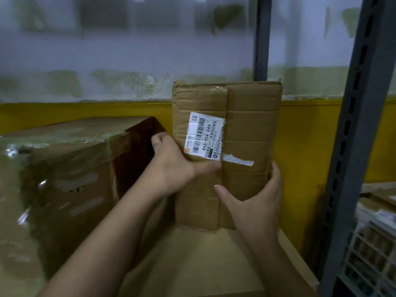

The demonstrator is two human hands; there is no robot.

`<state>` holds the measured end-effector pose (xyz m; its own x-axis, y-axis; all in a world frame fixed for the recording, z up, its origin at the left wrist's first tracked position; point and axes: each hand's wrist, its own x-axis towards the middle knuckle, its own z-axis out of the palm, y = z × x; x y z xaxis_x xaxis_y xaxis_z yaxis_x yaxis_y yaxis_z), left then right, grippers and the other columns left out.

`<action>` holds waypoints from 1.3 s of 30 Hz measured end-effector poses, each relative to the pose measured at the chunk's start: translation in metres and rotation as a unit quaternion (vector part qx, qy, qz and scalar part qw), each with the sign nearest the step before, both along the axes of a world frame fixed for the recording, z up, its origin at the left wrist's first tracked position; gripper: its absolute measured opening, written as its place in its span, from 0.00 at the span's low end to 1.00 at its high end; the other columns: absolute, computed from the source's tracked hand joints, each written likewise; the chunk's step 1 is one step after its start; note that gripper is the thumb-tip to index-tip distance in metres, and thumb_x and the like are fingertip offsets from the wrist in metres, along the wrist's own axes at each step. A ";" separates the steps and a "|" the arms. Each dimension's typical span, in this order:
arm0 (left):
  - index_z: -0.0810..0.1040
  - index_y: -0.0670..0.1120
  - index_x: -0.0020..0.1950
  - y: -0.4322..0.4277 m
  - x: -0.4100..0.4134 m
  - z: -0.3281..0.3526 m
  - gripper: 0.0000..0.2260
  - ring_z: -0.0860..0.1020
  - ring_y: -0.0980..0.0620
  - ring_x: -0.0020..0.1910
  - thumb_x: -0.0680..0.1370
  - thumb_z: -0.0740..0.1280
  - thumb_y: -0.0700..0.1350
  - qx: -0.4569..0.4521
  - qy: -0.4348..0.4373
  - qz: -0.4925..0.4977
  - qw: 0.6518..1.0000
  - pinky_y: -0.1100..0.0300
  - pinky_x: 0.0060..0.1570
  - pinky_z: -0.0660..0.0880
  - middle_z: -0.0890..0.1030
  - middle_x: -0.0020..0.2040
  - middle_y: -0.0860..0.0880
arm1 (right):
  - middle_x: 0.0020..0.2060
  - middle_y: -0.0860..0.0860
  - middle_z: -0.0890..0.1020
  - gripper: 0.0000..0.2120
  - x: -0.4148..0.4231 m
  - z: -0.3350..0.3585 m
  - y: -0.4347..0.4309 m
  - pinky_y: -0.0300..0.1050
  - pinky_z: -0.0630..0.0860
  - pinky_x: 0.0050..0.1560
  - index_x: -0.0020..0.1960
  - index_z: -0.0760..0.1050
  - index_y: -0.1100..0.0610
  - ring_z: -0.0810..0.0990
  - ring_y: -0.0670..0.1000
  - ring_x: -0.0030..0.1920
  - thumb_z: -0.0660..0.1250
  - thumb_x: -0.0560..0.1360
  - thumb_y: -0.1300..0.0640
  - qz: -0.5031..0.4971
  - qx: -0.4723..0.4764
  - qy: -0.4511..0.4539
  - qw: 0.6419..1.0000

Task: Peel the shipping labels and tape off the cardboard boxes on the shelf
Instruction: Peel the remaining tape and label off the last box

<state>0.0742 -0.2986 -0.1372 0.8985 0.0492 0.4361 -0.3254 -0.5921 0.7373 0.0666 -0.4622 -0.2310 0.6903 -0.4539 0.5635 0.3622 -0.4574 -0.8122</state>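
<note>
Through the head camera I see both hands on one flattened cardboard box (250,129), which stands upright on end, its bottom edge resting on the flat top of a lower carton (192,254). My left hand (171,166) grips the box's left edge: the fingers curl round behind it and the thumb lies across the front panel, just under the shipping label (203,138). My right hand (255,202) holds the lower right side, with the thumb pressed on the front near the centre seam and the fingers wrapped over the right edge. The label is white, turned sideways, with barcodes and the print "843-Y04 044"; it sits on the upper left part of the front, and its right edge looks ragged where it meets the seam. Just beside its lower right corner a torn white strip (237,159) stretches across the seam onto the right panel. A patch of clear tape (217,91) shines at the top of the seam. To the left stands a large box (64,179) wrapped in glossy clear tape, with one dark brown face turned toward the held box. A grey slotted shelf upright (351,146) rises on the right, with a rear post (261,39) behind the box. A white lattice crate (370,249) sits at lower right, beyond the upright. The wall (128,50) behind is pale above and yellow below.
</note>
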 end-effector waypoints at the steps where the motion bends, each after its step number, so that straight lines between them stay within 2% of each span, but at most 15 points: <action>1: 0.62 0.46 0.74 0.002 0.003 0.013 0.58 0.63 0.54 0.70 0.50 0.80 0.66 -0.025 -0.002 0.001 1.000 0.59 0.69 0.64 0.62 0.71 0.50 | 0.71 0.49 0.64 0.59 0.000 0.000 0.000 0.45 0.62 0.64 0.77 0.50 0.47 0.62 0.50 0.70 0.81 0.56 0.40 -0.010 -0.013 0.007 1.000; 4: 0.55 0.49 0.78 0.000 0.006 0.049 0.59 0.63 0.50 0.73 0.54 0.80 0.63 -0.067 -0.097 -0.005 0.993 0.55 0.74 0.62 0.60 0.75 0.49 | 0.69 0.48 0.64 0.59 -0.001 -0.001 -0.001 0.49 0.64 0.67 0.77 0.48 0.46 0.62 0.50 0.69 0.79 0.57 0.39 -0.014 -0.045 0.025 0.999; 7: 0.43 0.57 0.80 -0.004 0.006 0.082 0.58 0.53 0.48 0.79 0.63 0.79 0.58 0.038 -0.117 -0.007 0.992 0.54 0.75 0.53 0.48 0.81 0.49 | 0.69 0.46 0.62 0.57 -0.006 -0.002 0.000 0.54 0.67 0.68 0.76 0.47 0.43 0.61 0.48 0.70 0.74 0.57 0.33 0.006 -0.098 0.048 0.994; 9: 0.50 0.63 0.79 -0.005 0.010 0.094 0.50 0.61 0.43 0.76 0.65 0.74 0.66 0.141 -0.088 0.020 0.986 0.48 0.74 0.60 0.57 0.78 0.47 | 0.69 0.44 0.60 0.58 -0.009 -0.004 0.003 0.55 0.68 0.68 0.76 0.46 0.43 0.59 0.47 0.70 0.70 0.55 0.28 0.020 -0.116 0.059 0.991; 11: 0.63 0.61 0.73 -0.010 0.013 0.089 0.41 0.68 0.39 0.68 0.64 0.62 0.77 0.236 -0.118 0.097 0.960 0.45 0.63 0.71 0.67 0.68 0.45 | 0.70 0.43 0.57 0.62 -0.013 -0.003 0.006 0.54 0.66 0.70 0.76 0.42 0.42 0.57 0.47 0.72 0.67 0.51 0.24 0.040 -0.082 0.067 0.994; 14: 0.70 0.54 0.63 -0.028 0.011 0.072 0.37 0.69 0.38 0.60 0.69 0.47 0.79 0.274 -0.233 0.198 0.912 0.50 0.46 0.67 0.69 0.58 0.43 | 0.75 0.41 0.51 0.71 -0.019 0.001 0.011 0.53 0.60 0.74 0.74 0.30 0.39 0.53 0.49 0.76 0.74 0.47 0.28 0.090 -0.028 0.081 0.992; 17: 0.72 0.50 0.58 -0.040 0.014 0.076 0.39 0.70 0.38 0.59 0.70 0.43 0.79 0.277 -0.250 0.247 0.894 0.49 0.45 0.67 0.72 0.57 0.42 | 0.77 0.42 0.46 0.74 -0.023 0.003 0.010 0.52 0.57 0.75 0.70 0.23 0.36 0.50 0.49 0.77 0.79 0.48 0.33 0.098 -0.026 0.085 0.991; 19: 0.73 0.47 0.53 -0.042 0.015 0.085 0.41 0.72 0.41 0.57 0.68 0.43 0.80 0.301 -0.267 0.263 0.877 0.50 0.45 0.67 0.75 0.53 0.43 | 0.77 0.44 0.47 0.73 -0.023 0.002 0.008 0.52 0.58 0.75 0.69 0.23 0.34 0.51 0.50 0.77 0.79 0.50 0.33 0.080 -0.028 0.075 0.994; 22: 0.70 0.47 0.44 -0.042 0.013 0.096 0.37 0.71 0.47 0.46 0.68 0.46 0.81 0.345 -0.309 0.238 0.854 0.54 0.40 0.64 0.73 0.42 0.47 | 0.77 0.45 0.49 0.69 -0.019 0.000 0.004 0.52 0.59 0.74 0.71 0.26 0.35 0.52 0.50 0.77 0.77 0.52 0.32 0.062 -0.024 0.055 0.996; 25: 0.67 0.48 0.40 -0.035 0.009 0.103 0.35 0.71 0.47 0.42 0.66 0.50 0.81 0.338 -0.275 0.193 0.879 0.55 0.39 0.62 0.70 0.39 0.49 | 0.77 0.45 0.50 0.68 -0.017 -0.002 0.004 0.56 0.62 0.73 0.73 0.28 0.35 0.53 0.50 0.77 0.78 0.54 0.34 0.055 -0.033 0.046 0.997; 28: 0.65 0.49 0.37 -0.035 0.001 0.111 0.35 0.72 0.47 0.39 0.62 0.54 0.82 0.338 -0.242 0.159 0.895 0.55 0.36 0.64 0.70 0.36 0.50 | 0.77 0.48 0.51 0.67 -0.020 -0.002 0.007 0.57 0.63 0.72 0.71 0.25 0.36 0.54 0.52 0.76 0.77 0.58 0.35 0.034 -0.066 0.029 0.997; 31: 0.70 0.48 0.38 -0.042 -0.008 0.126 0.38 0.74 0.51 0.35 0.59 0.52 0.84 0.412 -0.235 0.150 0.867 0.58 0.37 0.69 0.74 0.34 0.50 | 0.77 0.49 0.48 0.62 -0.025 -0.002 0.008 0.61 0.68 0.68 0.73 0.27 0.36 0.56 0.57 0.76 0.73 0.60 0.33 0.012 -0.129 -0.006 0.992; 34: 0.78 0.48 0.42 -0.047 -0.018 0.137 0.43 0.74 0.53 0.35 0.56 0.48 0.83 0.466 -0.217 0.132 0.847 0.60 0.36 0.70 0.76 0.34 0.51 | 0.78 0.47 0.44 0.59 -0.029 0.002 0.006 0.62 0.66 0.68 0.72 0.28 0.33 0.53 0.58 0.77 0.66 0.57 0.26 0.020 -0.134 -0.011 0.991; 37: 0.82 0.49 0.48 -0.040 -0.029 0.147 0.44 0.73 0.56 0.34 0.56 0.49 0.81 0.451 -0.198 0.097 0.865 0.62 0.32 0.66 0.78 0.38 0.52 | 0.77 0.43 0.42 0.62 -0.027 0.008 0.002 0.59 0.62 0.69 0.70 0.26 0.31 0.50 0.56 0.77 0.66 0.52 0.25 0.023 -0.095 -0.005 0.995; 39: 0.82 0.51 0.51 -0.031 -0.030 0.149 0.39 0.75 0.57 0.42 0.57 0.54 0.78 0.406 -0.176 0.029 0.896 0.62 0.36 0.67 0.79 0.46 0.53 | 0.77 0.42 0.41 0.62 -0.025 0.011 0.001 0.54 0.59 0.69 0.70 0.26 0.30 0.48 0.54 0.78 0.66 0.52 0.27 0.027 -0.076 -0.004 0.997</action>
<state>0.0446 -0.3297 0.0113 0.7039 -0.3710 0.6056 -0.4056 -0.9100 -0.0860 0.0415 -0.4617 -0.2200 0.7069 -0.3244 0.6286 0.3957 -0.5553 -0.7315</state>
